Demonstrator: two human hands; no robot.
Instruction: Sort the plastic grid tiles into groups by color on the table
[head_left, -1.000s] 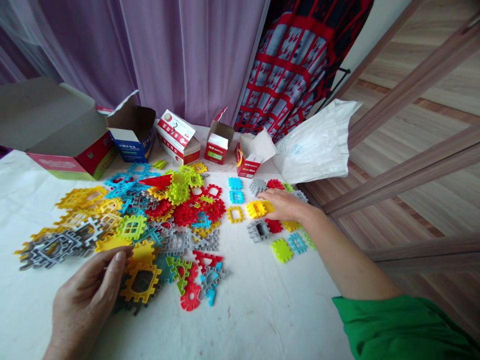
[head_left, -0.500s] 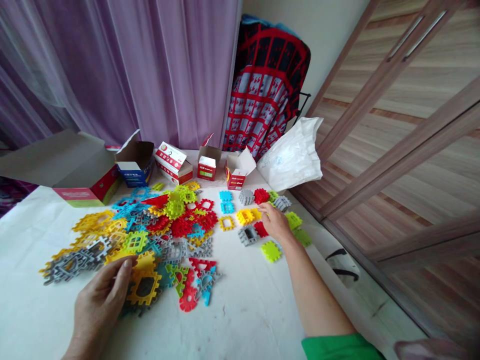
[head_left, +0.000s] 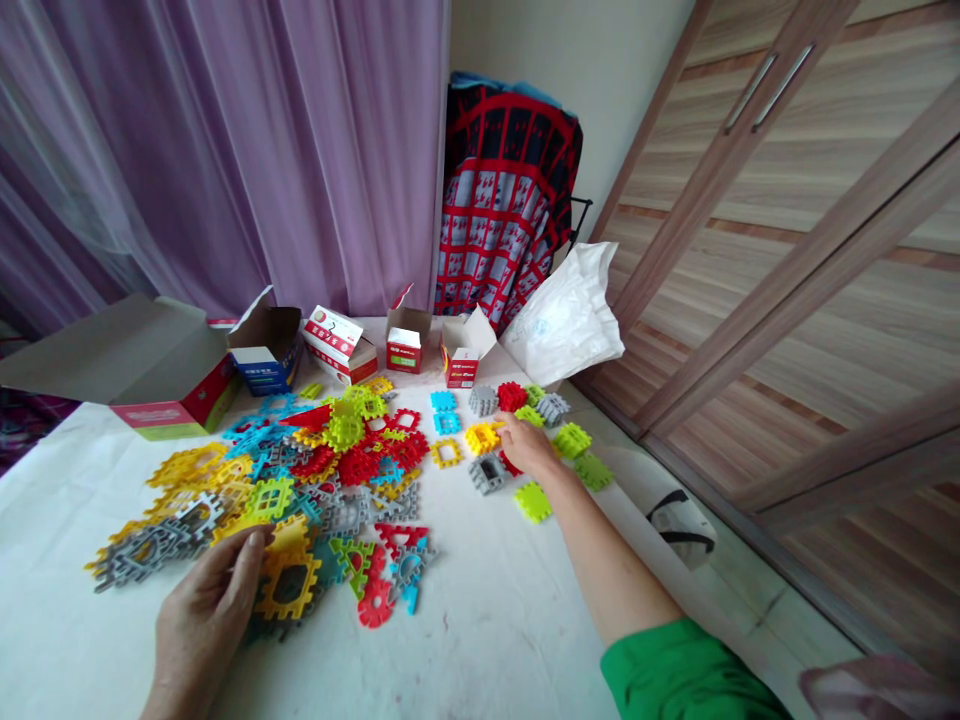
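My left hand (head_left: 214, 600) is closed in a pinch at the near side of a mixed heap of plastic interlocking tiles, its fingertips on a yellow tile (head_left: 289, 533). Just below that lies a yellow frame tile (head_left: 288, 588) with a square opening. On the right, my right hand (head_left: 529, 446) has its fingers closed at the edge of a yellow tile, against a small yellow stack (head_left: 481, 437). It partly covers a red tile (head_left: 511, 464). Around it are a grey stack (head_left: 488, 474), a lime tile (head_left: 533, 502) and a single yellow frame (head_left: 446, 453).
Open cardboard boxes stand along the back, including a large one (head_left: 176, 405), a blue one (head_left: 264, 355) and a red one (head_left: 460, 370). A white bag (head_left: 566, 315) rests at the back right. Blue tiles (head_left: 445, 423) and a red stack (head_left: 512, 397) lie beyond my right hand.
The view has turned a little, shifting the background left and slightly down. My right hand's fingers have drawn in at the yellow tile; my left hand keeps its place at the heap.
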